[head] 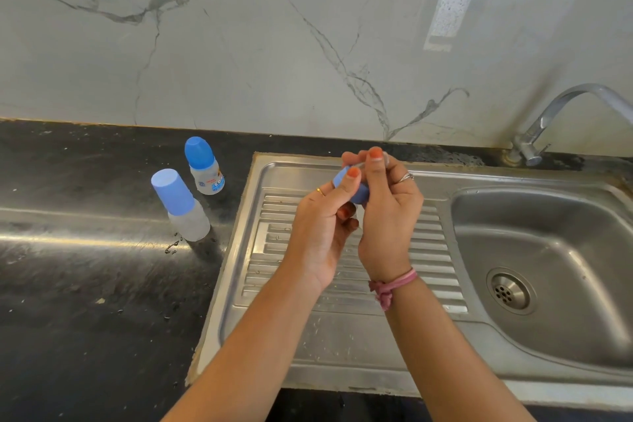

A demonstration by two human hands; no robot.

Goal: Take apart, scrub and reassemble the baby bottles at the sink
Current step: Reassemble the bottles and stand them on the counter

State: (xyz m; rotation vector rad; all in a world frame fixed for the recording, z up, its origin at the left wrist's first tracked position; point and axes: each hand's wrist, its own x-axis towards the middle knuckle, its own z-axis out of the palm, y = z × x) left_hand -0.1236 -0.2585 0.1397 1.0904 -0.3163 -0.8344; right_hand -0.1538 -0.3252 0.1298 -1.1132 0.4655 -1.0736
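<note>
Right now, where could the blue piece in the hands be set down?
Both hands, left and right, hold the blue piece over the ribbed drainboard, which lies bare beneath them. The sink basin is bare too. The dark counter is free nearer than the two capped bottles; around those it is crowded.

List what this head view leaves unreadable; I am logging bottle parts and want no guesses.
- Blue part: mostly covered by the left hand and right hand; exact shape unclear.
- Faucet: spout cut off by right edge.
- Far bottle: label print too small.
</note>
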